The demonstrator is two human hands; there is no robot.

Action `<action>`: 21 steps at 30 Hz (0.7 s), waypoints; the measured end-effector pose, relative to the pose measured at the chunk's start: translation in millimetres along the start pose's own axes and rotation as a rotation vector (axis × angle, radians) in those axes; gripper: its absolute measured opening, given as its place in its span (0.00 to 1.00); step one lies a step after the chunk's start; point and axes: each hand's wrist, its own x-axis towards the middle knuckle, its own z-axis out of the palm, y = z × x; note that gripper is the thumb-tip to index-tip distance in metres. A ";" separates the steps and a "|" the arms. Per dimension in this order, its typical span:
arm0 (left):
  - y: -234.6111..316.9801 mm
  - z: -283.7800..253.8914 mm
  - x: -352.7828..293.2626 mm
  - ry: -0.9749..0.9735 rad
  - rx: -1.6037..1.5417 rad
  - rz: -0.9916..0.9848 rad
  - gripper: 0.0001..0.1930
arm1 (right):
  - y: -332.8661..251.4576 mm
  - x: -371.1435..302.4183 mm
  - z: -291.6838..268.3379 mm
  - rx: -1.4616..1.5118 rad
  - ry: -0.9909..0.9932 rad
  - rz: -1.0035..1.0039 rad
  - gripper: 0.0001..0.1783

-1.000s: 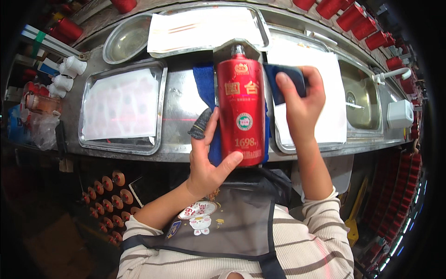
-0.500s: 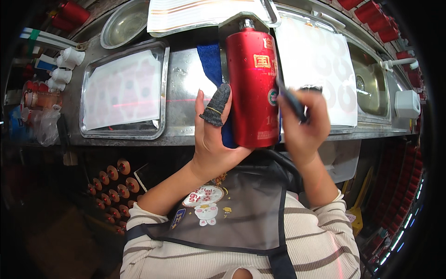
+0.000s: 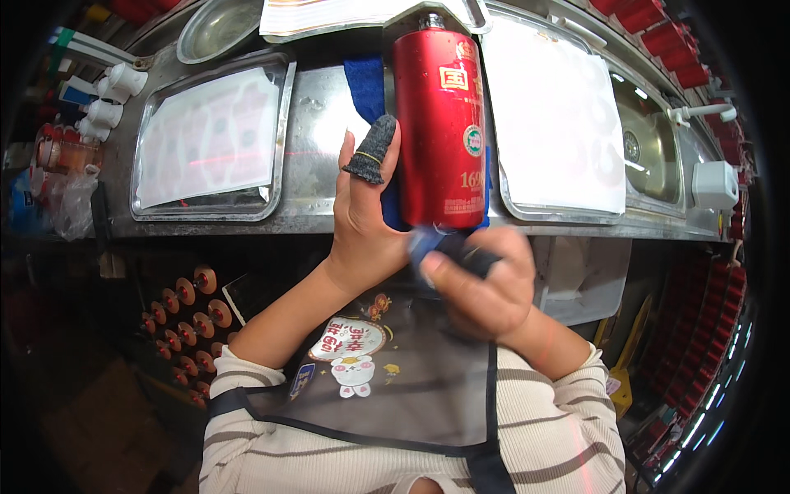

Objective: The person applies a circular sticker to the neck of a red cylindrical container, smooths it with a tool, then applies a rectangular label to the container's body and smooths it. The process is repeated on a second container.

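A glossy red bottle [image 3: 436, 132] with gold markings and a round green-and-white emblem lies with its neck pointing away and its base toward me. My left hand [image 3: 362, 214] holds it at the left side and lower end; a grey cloth cot covers one digit, and the digits behind the bottle are hidden. Just below the bottle's base, my right hand [image 3: 485, 284] is closed around a dark, blue-grey tool [image 3: 425, 251], too smeared by motion to name. Blue cloth [image 3: 364, 86] shows behind the bottle.
Metal trays with white sheets, a left tray [image 3: 284, 140] and a right one [image 3: 568, 212], flank the bottle. A metal bowl [image 3: 216, 33] stands at the back left. To the right are a sink [image 3: 642, 152] and a white container [image 3: 714, 184]. Red-and-copper spools [image 3: 189, 325] are below left.
My right hand has moved from the bottle's right side down and left to below its base, with the dark tool. My left hand stays at the bottle. The whole view has shifted slightly.
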 end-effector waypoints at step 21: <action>20.0 -7.0 6.1 -0.043 -0.050 -0.028 0.48 | 104.6 67.3 -8.5 0.125 -0.132 -0.034 0.19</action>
